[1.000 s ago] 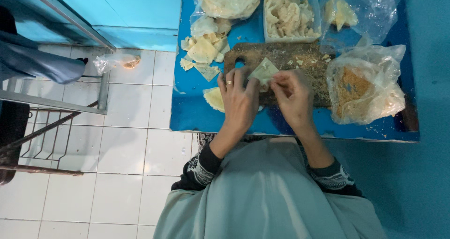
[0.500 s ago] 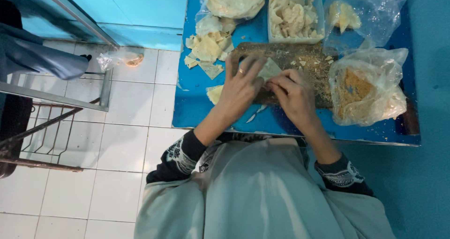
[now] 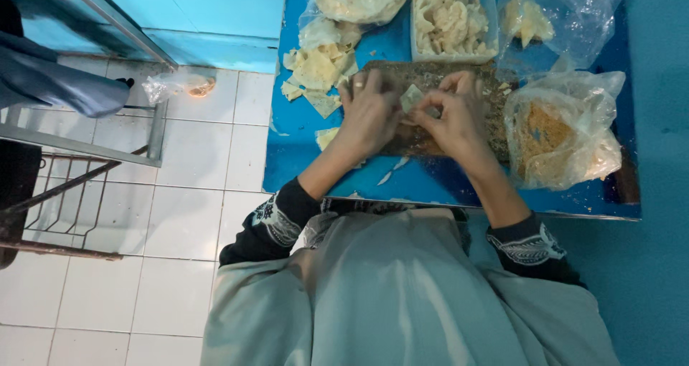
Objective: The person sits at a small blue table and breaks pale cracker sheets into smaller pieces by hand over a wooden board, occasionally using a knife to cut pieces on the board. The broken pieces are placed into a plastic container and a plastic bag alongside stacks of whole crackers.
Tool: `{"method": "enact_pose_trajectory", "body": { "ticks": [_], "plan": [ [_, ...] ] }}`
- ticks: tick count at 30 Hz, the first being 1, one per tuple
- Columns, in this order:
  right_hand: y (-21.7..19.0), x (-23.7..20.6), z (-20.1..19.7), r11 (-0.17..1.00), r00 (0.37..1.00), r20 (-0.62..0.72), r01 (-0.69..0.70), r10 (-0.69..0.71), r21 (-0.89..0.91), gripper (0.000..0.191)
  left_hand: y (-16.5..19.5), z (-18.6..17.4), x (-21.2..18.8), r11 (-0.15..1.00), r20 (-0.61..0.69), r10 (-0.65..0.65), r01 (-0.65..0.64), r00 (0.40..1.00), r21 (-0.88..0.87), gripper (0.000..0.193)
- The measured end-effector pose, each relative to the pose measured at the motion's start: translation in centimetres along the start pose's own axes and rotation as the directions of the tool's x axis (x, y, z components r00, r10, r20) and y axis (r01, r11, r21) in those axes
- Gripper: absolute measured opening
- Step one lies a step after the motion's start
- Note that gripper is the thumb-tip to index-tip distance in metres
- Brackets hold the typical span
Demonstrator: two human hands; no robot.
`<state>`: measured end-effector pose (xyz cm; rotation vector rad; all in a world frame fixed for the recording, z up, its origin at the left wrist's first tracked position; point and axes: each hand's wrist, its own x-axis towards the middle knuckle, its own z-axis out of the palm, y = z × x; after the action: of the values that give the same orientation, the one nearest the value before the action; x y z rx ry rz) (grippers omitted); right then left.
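Pinched between both grips I see a pale dough wrapper (image 3: 412, 97): left hand (image 3: 372, 111), right hand (image 3: 453, 113), over a wooden board (image 3: 430, 140); filling possibly inside, unclear.

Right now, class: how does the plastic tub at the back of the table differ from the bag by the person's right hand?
The tub is rigid, rectangular and open; the bag is soft and crumpled. The tub holds pale pieces; the bag holds orange-brown stuff. Both are clear plastic on the blue table.
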<state>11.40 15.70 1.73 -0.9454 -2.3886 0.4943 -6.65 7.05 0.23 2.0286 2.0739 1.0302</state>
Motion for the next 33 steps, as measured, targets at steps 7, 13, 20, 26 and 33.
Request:
{"method": "enact_pose_trajectory", "body": {
  "ticks": [7, 13, 20, 26, 33],
  "plan": [
    [-1.1, -2.0, -0.9, 0.973, 0.972, -0.092, 0.204, -0.214, -0.112, 0.017, -0.4, -0.9, -0.9, 0.993, -0.081, 0.109, -0.113, 0.991, -0.047, 0.017],
    [-1.1, -2.6, -1.1, 0.99, 0.993, -0.071, 0.082, -0.091, -0.119, 0.015, -0.8, -1.2, -0.7, 0.981, -0.091, 0.191, -0.187, 0.977, 0.049, 0.014],
    [0.3, -0.7, 0.2, 0.997, 0.999, -0.038, -0.024, 0.021, -0.069, 0.022, -0.1, -0.3, 0.5, 0.968, 0.022, -0.165, 0.166, 0.986, -0.188, 0.017],
    [-0.4, -2.1, -0.6, 0.998, 0.998, -0.043, 0.038, -0.041, -0.056, 0.017, 0.3, -0.3, -0.5, 0.994, -0.175, 0.038, -0.056, 0.984, -0.097, 0.01],
    [-1.0, -2.1, -1.6, 0.981, 0.99, -0.039, 0.13, -0.137, -0.144, 0.02, -0.6, -1.6, 0.1, 0.996, 0.004, 0.074, -0.074, 0.997, -0.052, 0.017]
  ]
}}
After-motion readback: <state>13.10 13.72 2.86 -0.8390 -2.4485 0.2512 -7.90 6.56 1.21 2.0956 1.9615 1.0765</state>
